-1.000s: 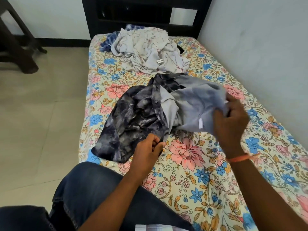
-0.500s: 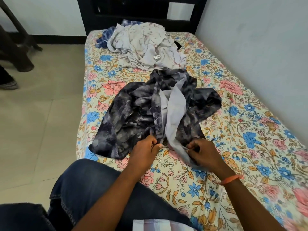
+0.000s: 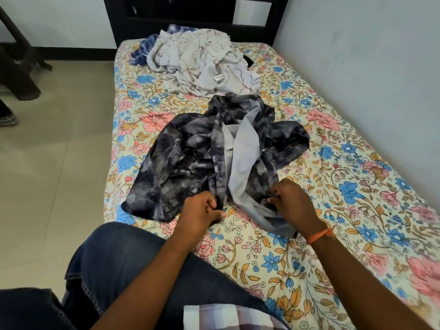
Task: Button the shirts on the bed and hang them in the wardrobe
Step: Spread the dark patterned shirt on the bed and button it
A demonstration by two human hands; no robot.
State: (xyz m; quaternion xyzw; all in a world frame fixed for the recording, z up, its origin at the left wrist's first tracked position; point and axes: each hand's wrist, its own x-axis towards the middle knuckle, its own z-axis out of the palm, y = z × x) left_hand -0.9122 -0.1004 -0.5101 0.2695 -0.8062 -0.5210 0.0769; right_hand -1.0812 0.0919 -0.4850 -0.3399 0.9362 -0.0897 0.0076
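A dark tie-dye shirt [image 3: 190, 158] lies spread and unbuttoned on the floral bed [image 3: 357, 186], its pale grey inner side showing down the middle. My left hand [image 3: 202, 210] pinches the bottom of the button placket, where several buttons show above it. My right hand [image 3: 290, 201] grips the lower edge of the other front panel, pale side up. Further back lies a crumpled whitish patterned shirt [image 3: 200, 63], with a blue patterned shirt [image 3: 145, 47] partly hidden beneath it.
A dark headboard [image 3: 190, 17] stands at the bed's far end and a pale wall [image 3: 369, 67] runs along its right side. Tiled floor [image 3: 47, 163] lies to the left, with dark furniture legs [image 3: 19, 75] at the far left. My jeans-clad knee [image 3: 123, 258] rests on the bed's near corner.
My right hand dropped the raised right panel onto the bed and came down to its lower edge. My left hand stayed at the placket's bottom.
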